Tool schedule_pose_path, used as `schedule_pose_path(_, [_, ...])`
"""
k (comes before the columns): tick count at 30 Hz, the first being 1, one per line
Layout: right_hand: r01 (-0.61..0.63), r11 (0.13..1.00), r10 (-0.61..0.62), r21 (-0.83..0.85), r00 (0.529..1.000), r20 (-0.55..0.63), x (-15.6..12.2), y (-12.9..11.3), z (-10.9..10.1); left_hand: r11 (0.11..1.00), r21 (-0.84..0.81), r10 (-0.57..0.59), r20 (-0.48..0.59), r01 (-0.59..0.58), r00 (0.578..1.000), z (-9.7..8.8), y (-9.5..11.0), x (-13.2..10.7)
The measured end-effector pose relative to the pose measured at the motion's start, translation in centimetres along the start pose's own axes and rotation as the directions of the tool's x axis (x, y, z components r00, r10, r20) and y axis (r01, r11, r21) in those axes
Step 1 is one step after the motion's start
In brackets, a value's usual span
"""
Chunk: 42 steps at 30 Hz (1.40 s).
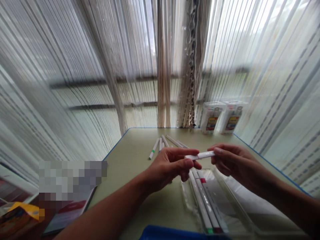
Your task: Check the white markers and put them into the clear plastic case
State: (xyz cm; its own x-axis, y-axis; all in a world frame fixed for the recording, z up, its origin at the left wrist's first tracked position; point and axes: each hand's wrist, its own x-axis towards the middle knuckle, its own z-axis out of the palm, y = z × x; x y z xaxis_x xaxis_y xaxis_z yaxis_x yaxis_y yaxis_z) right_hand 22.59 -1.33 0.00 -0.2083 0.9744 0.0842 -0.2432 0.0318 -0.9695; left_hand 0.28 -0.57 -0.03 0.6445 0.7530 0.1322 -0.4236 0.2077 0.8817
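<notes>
Between both hands I hold a white marker [203, 155] almost level above the table. My left hand [172, 161] is closed on its left end, thumb and fingers pinching it. Its right end sits between the thumb and fingers of my right hand [231, 158]. Below the hands lies a clear plastic case [186, 196], with several white markers [205, 203] lined up along its left side; green and dark red ends show. Beyond my left hand, several loose markers [154, 148] lie on the table, one with a green band. My left hand partly hides them.
Two clear boxes [211, 118] with yellow and red labels stand at the table's far right corner. Sheer curtains [140, 66] hang behind the pale green table [120, 166]. A blue object [170, 233] shows at the bottom edge. A yellow package [25, 213] lies at lower left.
</notes>
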Motion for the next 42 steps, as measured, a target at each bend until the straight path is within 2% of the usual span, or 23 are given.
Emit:
schedule_pose_path(6, [0.037, 0.999, -0.037, -0.028, 0.999, -0.010, 0.05, -0.08, 0.11, 1.000, 0.018, -0.006, -0.046, 0.007, 0.999, 0.04, 0.26, 0.06])
schedule_pose_path(12, [0.179, 0.970, -0.188, -0.164, 0.981, -0.046, -0.17, 0.45, -0.37, 1.000, 0.028, 0.011, -0.132, -0.007, 0.991, -0.13, 0.09, 0.43])
schedule_pose_path(14, [0.218, 0.947, -0.237, -0.236, 0.970, -0.055, -0.25, 0.53, -0.40, 0.997, 0.079, 0.032, -0.190, -0.018, 0.981, -0.17, -0.05, 0.60])
schedule_pose_path(17, [0.235, 0.916, -0.270, -0.324, 0.960, -0.068, -0.29, 0.45, -0.29, 0.968, 0.249, 0.095, -0.235, -0.035, 0.967, -0.17, -0.18, 0.79])
schedule_pose_path(19, [0.240, 0.908, -0.278, -0.342, 0.958, -0.066, -0.26, 0.40, -0.24, 0.936, 0.350, 0.120, -0.231, -0.033, 0.966, -0.13, -0.17, 0.81])
schedule_pose_path(22, [0.249, 0.911, -0.280, -0.329, 0.959, -0.050, -0.18, 0.46, -0.32, 0.911, 0.412, 0.132, -0.210, -0.035, 0.969, -0.07, -0.09, 0.76])
schedule_pose_path(31, [0.235, 0.906, -0.259, -0.352, 0.966, -0.022, -0.25, 0.43, -0.19, 0.881, 0.473, 0.152, -0.261, -0.011, 0.953, -0.35, -0.20, 0.90])
schedule_pose_path(37, [0.232, 0.901, -0.260, -0.367, 0.965, -0.027, -0.30, 0.36, -0.10, 0.876, 0.483, 0.147, -0.252, -0.008, 0.956, -0.49, -0.35, 0.98])
schedule_pose_path(42, [0.210, 0.907, -0.221, -0.364, 0.975, 0.012, -0.40, 0.30, -0.14, 0.858, 0.514, 0.137, -0.244, 0.008, 0.960, -0.51, -0.29, 0.78])
